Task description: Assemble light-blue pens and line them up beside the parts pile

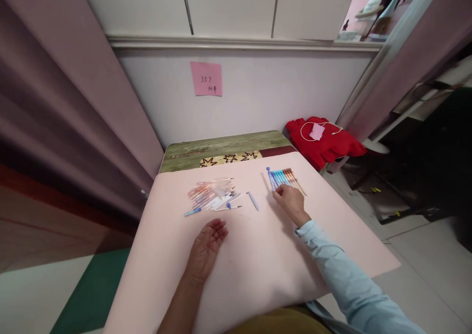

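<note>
My right hand (290, 202) pinches the lower end of a blue pen (270, 178), at the left end of a row of pens (285, 176) in blue, turquoise and brown. The pen's top leans slightly away from the row. My left hand (209, 240) rests palm up with loosely curled fingers, holding nothing. Just beyond it is a loose pile of clear and pinkish pen parts (206, 192), with white refills (223, 202) among them. A blue pen barrel (192, 211), a small blue cap (228, 206) and a pale blue-grey barrel (253, 201) lie around the pile.
A pale pink sheet (258, 255) covers most of the table, with a green patterned strip (228, 145) at the far edge. A red cloth (320, 145) with a white cable sits beyond the right corner. A pink note (206, 79) is on the wall.
</note>
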A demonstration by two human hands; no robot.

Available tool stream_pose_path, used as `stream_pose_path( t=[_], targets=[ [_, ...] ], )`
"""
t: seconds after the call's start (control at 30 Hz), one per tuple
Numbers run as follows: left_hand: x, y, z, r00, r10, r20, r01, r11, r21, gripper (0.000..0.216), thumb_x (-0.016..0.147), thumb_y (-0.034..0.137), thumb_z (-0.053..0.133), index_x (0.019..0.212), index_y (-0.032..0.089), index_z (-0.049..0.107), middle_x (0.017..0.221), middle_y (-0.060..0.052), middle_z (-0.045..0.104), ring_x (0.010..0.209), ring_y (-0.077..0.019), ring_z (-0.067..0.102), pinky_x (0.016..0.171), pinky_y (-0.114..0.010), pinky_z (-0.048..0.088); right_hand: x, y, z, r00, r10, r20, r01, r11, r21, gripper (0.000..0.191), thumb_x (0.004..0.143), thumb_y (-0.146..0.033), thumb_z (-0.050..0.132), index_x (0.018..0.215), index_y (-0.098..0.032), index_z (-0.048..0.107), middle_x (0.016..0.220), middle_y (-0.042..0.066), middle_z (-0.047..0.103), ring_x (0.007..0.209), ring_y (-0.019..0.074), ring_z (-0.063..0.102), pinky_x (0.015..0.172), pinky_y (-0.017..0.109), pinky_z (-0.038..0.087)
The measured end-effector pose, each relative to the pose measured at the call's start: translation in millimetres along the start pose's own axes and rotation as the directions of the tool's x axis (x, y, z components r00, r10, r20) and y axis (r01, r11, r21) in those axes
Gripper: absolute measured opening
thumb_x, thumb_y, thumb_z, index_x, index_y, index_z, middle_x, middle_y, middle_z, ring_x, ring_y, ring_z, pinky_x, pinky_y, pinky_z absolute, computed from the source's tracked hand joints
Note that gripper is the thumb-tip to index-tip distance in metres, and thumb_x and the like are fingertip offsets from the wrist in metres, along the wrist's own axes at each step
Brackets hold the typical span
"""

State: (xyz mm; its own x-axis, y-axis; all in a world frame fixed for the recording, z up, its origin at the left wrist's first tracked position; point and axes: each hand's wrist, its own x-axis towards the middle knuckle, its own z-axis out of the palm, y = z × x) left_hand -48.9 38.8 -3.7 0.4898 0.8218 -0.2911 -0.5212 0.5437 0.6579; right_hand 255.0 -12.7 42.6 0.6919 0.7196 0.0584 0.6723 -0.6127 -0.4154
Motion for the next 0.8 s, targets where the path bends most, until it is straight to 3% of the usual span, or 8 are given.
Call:
stream_pose_path(
  t=[0.3,0.8],
  targets=[
    [-1.9,1.8,2.1,1.0,0.0,-0.011,0.0,1.0,0.0,0.033,0.078,0.034,0.075,0.103,0.013,0.072,0.106,-0.014,0.071,0.094,-0.0192,0.067,0.093,-0.034,0.053,12.4,-1.7,7.8,0.996,0.005,0.086,0.008,0.99,-0.144,0.022,0.078,-0.029,0.056,0.086,-0.02,0.074,0.083,0.01,0.074,0.08,0.0221,0.067,0.06,0.027,0.035],
    [-1.7,-0.8,-1.4,1.0,-0.004,-0.007,0.003,1.0,-0.007,0.031,0.08,0.032,0.072,0.104,0.012,0.071,0.106,-0.014,0.071,0.094,-0.0189,0.066,0.093,-0.035,0.052,21.3,4.5,14.9,0.998,0.008,0.069,0.007,0.975,-0.221,0.027,0.086,-0.029,0.05,0.094,-0.017,0.073,0.089,0.014,0.073,0.084,0.0241,0.067,0.067,0.028,0.04]
  ],
)
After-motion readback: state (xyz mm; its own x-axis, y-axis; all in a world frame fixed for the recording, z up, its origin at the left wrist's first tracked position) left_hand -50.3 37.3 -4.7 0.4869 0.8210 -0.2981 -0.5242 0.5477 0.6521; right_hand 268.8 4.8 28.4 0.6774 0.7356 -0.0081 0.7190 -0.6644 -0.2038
